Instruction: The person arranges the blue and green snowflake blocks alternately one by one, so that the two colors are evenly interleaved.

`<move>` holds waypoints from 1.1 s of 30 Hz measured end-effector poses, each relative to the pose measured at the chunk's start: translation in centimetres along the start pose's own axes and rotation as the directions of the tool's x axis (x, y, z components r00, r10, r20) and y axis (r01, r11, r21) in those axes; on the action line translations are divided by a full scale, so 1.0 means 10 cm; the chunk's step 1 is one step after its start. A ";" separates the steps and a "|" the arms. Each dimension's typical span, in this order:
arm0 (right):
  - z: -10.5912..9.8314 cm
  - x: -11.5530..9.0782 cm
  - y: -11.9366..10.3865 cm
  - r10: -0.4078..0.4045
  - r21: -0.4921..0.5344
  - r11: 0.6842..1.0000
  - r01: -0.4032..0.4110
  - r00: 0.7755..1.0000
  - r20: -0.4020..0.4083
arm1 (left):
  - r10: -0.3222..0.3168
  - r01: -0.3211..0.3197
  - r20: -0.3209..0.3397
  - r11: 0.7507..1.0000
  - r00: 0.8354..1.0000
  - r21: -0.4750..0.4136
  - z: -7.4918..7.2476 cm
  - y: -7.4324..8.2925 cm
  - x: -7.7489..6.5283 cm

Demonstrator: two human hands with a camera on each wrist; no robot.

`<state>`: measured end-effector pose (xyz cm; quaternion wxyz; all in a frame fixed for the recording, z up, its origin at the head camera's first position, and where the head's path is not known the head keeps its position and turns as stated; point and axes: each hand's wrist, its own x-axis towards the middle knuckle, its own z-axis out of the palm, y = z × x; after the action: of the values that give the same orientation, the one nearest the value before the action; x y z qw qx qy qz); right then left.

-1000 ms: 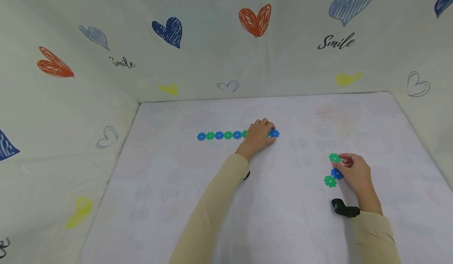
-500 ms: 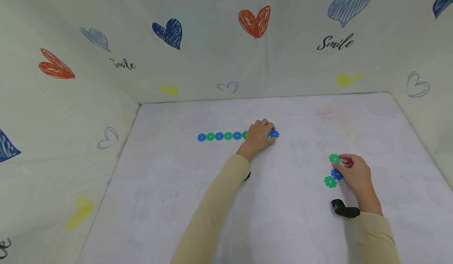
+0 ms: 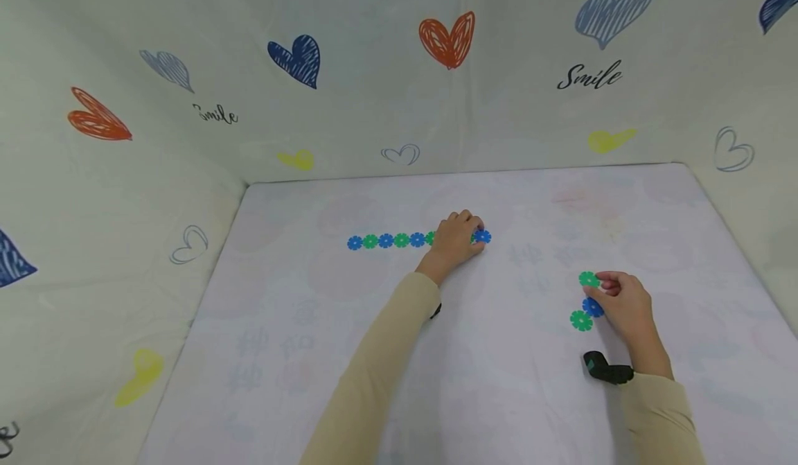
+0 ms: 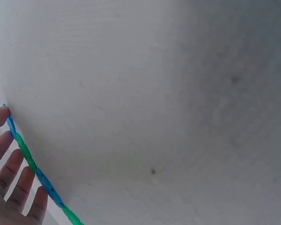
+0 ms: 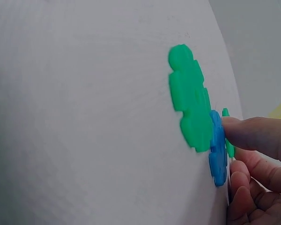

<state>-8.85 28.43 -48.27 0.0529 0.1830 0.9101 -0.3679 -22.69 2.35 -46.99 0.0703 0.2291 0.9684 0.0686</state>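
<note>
In the head view a straight row of alternating blue and green flower-shaped interlocking discs (image 3: 386, 241) lies on the table. My left hand (image 3: 455, 238) covers part of its right half. Thumb and index finger grip the blue end disc (image 3: 483, 236) from either side; the other fingers touch the row in the left wrist view. At the right, my right hand (image 3: 626, 307) pinches a green disc (image 3: 588, 280) between thumb and index finger. Just below it lie a loose blue disc (image 3: 592, 307), partly behind the thumb, and another green disc (image 5: 189, 101), overlapping in the right wrist view.
The white table (image 3: 299, 368) has faint printed marks. A pale curtain (image 3: 374, 91) with hearts and lettering rises behind its back edge and along the sides. A black wrist camera (image 3: 606, 369) projects from the right sleeve, close over the tabletop.
</note>
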 end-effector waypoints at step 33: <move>-0.01 -0.03 -0.02 -0.021 -0.029 0.999 0.021 1.000 -0.010 | 0.005 -0.005 0.008 0.999 1.000 0.035 0.00 0.03 -0.01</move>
<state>-8.61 28.29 -47.96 0.0471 0.1747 0.9175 -0.3543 -22.47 2.59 -46.92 0.0700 0.2332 0.9686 0.0509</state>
